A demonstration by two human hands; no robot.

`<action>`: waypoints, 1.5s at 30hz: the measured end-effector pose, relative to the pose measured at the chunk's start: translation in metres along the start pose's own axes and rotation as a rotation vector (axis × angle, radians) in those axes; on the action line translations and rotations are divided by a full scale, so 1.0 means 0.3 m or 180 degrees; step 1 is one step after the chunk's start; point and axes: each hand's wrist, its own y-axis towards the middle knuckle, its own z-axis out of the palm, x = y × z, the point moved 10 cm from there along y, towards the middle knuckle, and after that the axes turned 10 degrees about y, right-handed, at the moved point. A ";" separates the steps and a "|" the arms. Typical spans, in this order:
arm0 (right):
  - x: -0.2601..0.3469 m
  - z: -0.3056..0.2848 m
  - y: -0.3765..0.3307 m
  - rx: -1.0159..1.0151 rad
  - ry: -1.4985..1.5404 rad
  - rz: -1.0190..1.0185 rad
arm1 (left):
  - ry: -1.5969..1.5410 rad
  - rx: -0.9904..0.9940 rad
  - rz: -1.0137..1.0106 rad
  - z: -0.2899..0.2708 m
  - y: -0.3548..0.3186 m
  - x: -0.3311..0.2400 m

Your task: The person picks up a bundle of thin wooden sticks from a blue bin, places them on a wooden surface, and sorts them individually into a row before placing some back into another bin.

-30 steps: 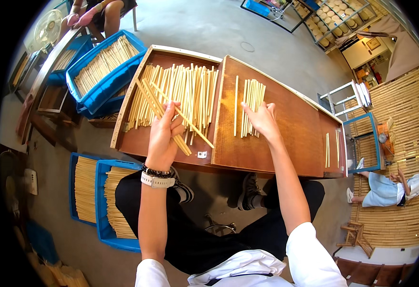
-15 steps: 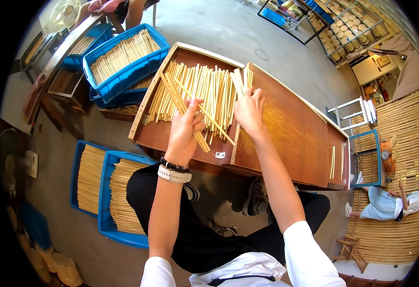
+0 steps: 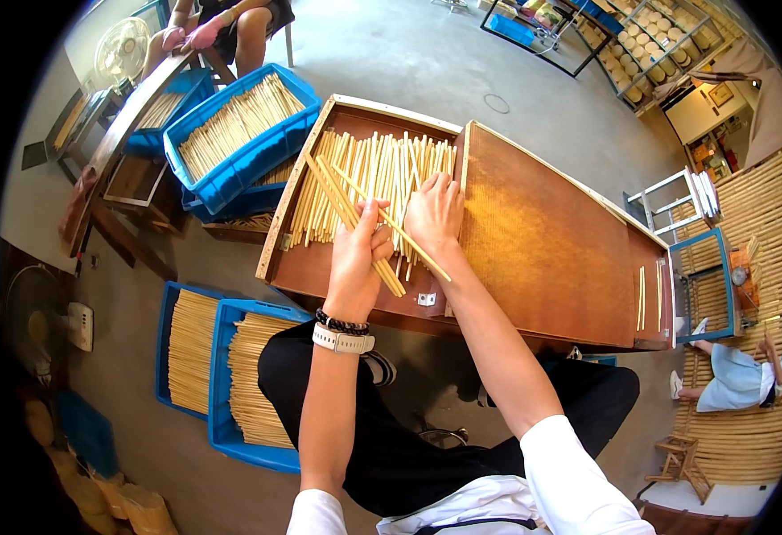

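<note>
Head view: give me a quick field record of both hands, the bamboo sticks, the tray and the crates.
left hand: gripping a slanted bundle of sticks
right hand: flat on the stick pile, fingers spread
wooden tray: pile fills left compartment; right compartment nearly bare, a few loose sticks at far right
blue crates: stick-filled, beyond the tray's left end
floor crates: two, full, by person's left leg

- You sit in a small craft workshop with a bare concrete floor (image 3: 427, 62).
- Before you stands a long wooden sorting tray (image 3: 551, 241) heaped with pale bamboo sticks (image 3: 373, 174).
- Blue plastic crates (image 3: 239, 134) of the same sticks crowd the floor around you.
- Metal racks (image 3: 667, 45) line the far wall; another worker (image 3: 748, 379) sits beside stacked bamboo.
</note>
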 end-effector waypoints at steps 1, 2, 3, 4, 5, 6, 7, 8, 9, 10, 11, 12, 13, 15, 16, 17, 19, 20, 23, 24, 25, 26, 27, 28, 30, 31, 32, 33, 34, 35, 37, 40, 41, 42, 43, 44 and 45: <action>-0.001 -0.005 0.005 -0.0020 -0.0088 -0.0033 | 0.0015 -0.0019 -0.0009 0.003 0.002 0.000; -0.015 -0.012 0.019 -0.0073 0.0076 -0.0037 | -0.0017 -0.0036 -0.0034 0.007 0.006 0.002; -0.014 -0.031 0.021 -0.0045 0.0421 -0.0108 | 0.0000 -0.0019 -0.0009 0.007 0.006 0.004; -0.016 -0.053 0.024 -0.0018 0.0763 -0.0177 | 0.0015 0.0002 0.0015 0.008 0.008 0.005; -0.021 -0.077 0.025 0.0008 0.1104 -0.0244 | 0.0029 0.0024 0.0039 0.013 0.012 0.005; 0.001 -0.190 -0.027 -0.0454 0.1740 -0.0414 | -0.0028 0.0045 0.0034 0.006 0.015 0.008; -0.008 -0.186 -0.053 0.0188 0.2211 -0.0245 | 0.0080 0.0038 0.0005 0.000 0.022 0.020; -0.022 -0.188 -0.085 0.0840 0.2656 -0.0066 | 0.0184 0.0032 -0.0017 0.002 0.026 0.030; -0.028 -0.158 -0.133 0.1489 0.3076 0.0143 | 0.0290 0.0042 -0.0046 0.009 0.031 0.044; -0.019 -0.184 -0.162 0.1240 0.3713 -0.0189 | 0.0412 0.0059 -0.0081 0.022 0.034 0.056; -0.043 -0.166 -0.189 0.1402 0.3905 -0.0050 | 0.0604 0.0048 -0.0076 0.033 0.038 0.065; -0.053 -0.167 -0.215 0.1558 0.4120 0.0095 | 0.0823 0.0038 -0.0072 0.043 0.040 0.067; -0.065 -0.165 -0.229 0.1720 0.4333 0.0241 | 0.1042 0.0023 -0.0068 0.052 0.040 0.070; -0.111 -0.145 -0.220 0.1789 0.4386 0.0287 | 0.1517 -0.0070 -0.0092 0.056 0.049 0.089; -0.128 -0.151 -0.211 0.1707 0.4323 0.0264 | 0.1740 -0.0151 -0.0016 0.054 0.052 0.074; -0.143 -0.156 -0.204 0.1628 0.4259 0.0242 | 0.1964 -0.0235 0.0059 0.047 0.054 0.055; -0.177 -0.197 -0.187 0.1276 0.4144 0.0325 | 0.2775 -0.1011 0.0480 -0.048 0.057 -0.049; -0.189 -0.216 -0.189 0.1160 0.4159 0.0361 | 0.3850 -0.1344 0.0697 -0.102 0.064 -0.119; -0.237 -0.219 -0.192 0.0883 0.4266 0.0254 | 0.5485 -0.2086 0.1386 -0.147 0.044 -0.214; -0.250 -0.218 -0.196 0.0800 0.4189 0.0236 | 0.5613 -0.2173 0.1321 -0.176 0.049 -0.205; -0.274 -0.221 -0.194 0.0697 0.4096 0.0233 | 0.5726 -0.2234 0.1258 -0.191 0.058 -0.188; -0.310 -0.215 -0.187 0.0567 0.3945 0.0374 | 0.5839 -0.2292 0.1194 -0.208 0.068 -0.175; -0.351 -0.211 -0.181 0.0434 0.3785 0.0520 | 0.5877 -0.2303 0.1110 -0.216 0.075 -0.171; -0.400 -0.211 -0.173 0.0282 0.3613 0.0671 | 0.5904 -0.2295 0.1038 -0.217 0.087 -0.169; -0.490 -0.178 -0.138 -0.0039 0.3157 0.0624 | 0.6059 -0.2284 0.0893 -0.211 0.106 -0.177; -0.505 -0.191 -0.124 -0.0186 0.2942 0.0605 | 0.6261 -0.2339 0.0944 -0.212 0.109 -0.185; -0.519 -0.187 -0.116 -0.0223 0.2722 0.0673 | 0.6348 -0.2375 0.0911 -0.214 0.117 -0.188; -0.522 -0.172 -0.105 -0.0152 0.2602 0.0722 | 0.6445 -0.2389 0.0886 -0.206 0.126 -0.190; -0.519 -0.174 -0.096 -0.0200 0.2495 0.0646 | 0.6526 -0.2415 0.0926 -0.190 0.133 -0.192; -0.511 -0.172 -0.088 -0.0248 0.2385 0.0571 | 0.6572 -0.2399 0.0888 -0.176 0.150 -0.192; -0.445 -0.190 -0.104 -0.0060 0.2349 0.0806 | 0.6688 -0.2332 0.1025 -0.165 0.166 -0.199; -0.394 -0.197 -0.122 -0.0062 0.2197 0.0697 | 0.6555 -0.2243 0.1166 -0.138 0.185 -0.206; -0.385 -0.201 -0.124 -0.0157 0.2181 0.0623 | 0.6543 -0.2183 0.1205 -0.142 0.207 -0.207; -0.379 -0.207 -0.124 -0.0245 0.2143 0.0544 | 0.6678 -0.2108 0.1239 -0.135 0.226 -0.195; -0.374 -0.216 -0.125 -0.0332 0.2106 0.0461 | 0.6811 -0.2033 0.1274 -0.129 0.244 -0.183; -0.377 -0.211 -0.128 -0.0275 0.2156 0.0482 | 0.6791 -0.1948 0.1337 -0.126 0.258 -0.175; -0.376 -0.215 -0.130 -0.0291 0.2147 0.0464 | 0.6803 -0.1929 0.1303 -0.128 0.273 -0.171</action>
